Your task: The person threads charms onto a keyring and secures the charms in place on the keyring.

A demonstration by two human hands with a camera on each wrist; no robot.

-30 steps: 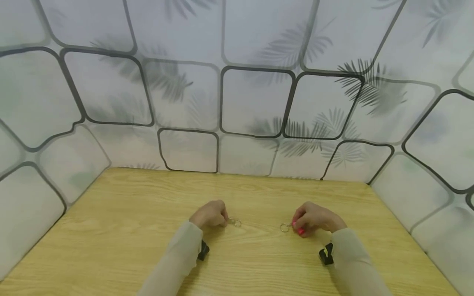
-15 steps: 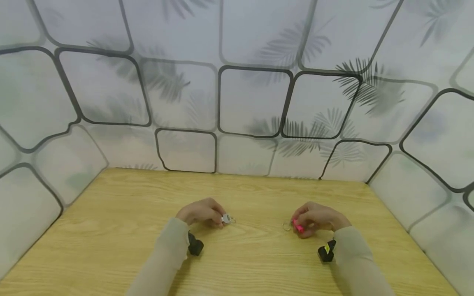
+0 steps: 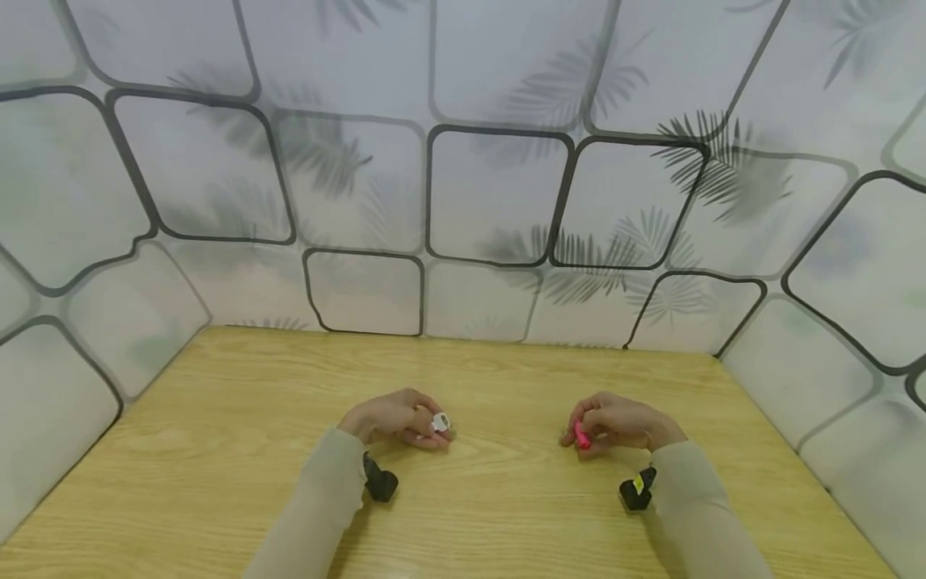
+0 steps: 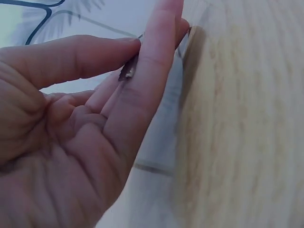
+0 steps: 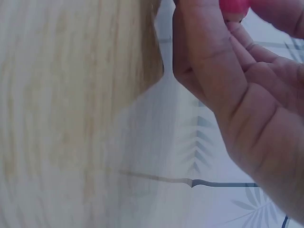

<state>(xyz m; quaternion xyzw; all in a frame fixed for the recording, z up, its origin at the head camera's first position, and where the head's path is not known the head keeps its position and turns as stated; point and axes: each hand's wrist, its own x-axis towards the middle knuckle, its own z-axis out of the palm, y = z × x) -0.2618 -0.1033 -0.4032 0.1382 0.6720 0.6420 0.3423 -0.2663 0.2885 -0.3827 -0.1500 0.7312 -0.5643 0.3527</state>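
Over the left middle of the table my left hand [image 3: 396, 418] pinches a small white keychain [image 3: 440, 422] between thumb and fingers. In the left wrist view a dark metal bit [image 4: 128, 70] shows between thumb and index finger; the rest is hidden behind the fingers. To the right, my right hand [image 3: 615, 421] pinches a small bright pink keychain [image 3: 582, 436], its ring mostly covered by the fingertips. Only the rounded end of the pink piece [image 5: 233, 9] appears at the top of the right wrist view. Both hands are held close over the table, apart from each other.
A light wood-grain table [image 3: 477, 515] lies under both hands. Pale fabric walls [image 3: 499, 197] with dark outlines and leaf prints rise at its back and sides. A black wrist camera [image 3: 379, 480] sits at the left cuff, another black camera [image 3: 637, 490] at the right.
My left hand has shifted left and turned, bringing the white piece into sight. The right hand has turned slightly, showing more of the pink piece. Both rings have become mostly hidden by fingers.
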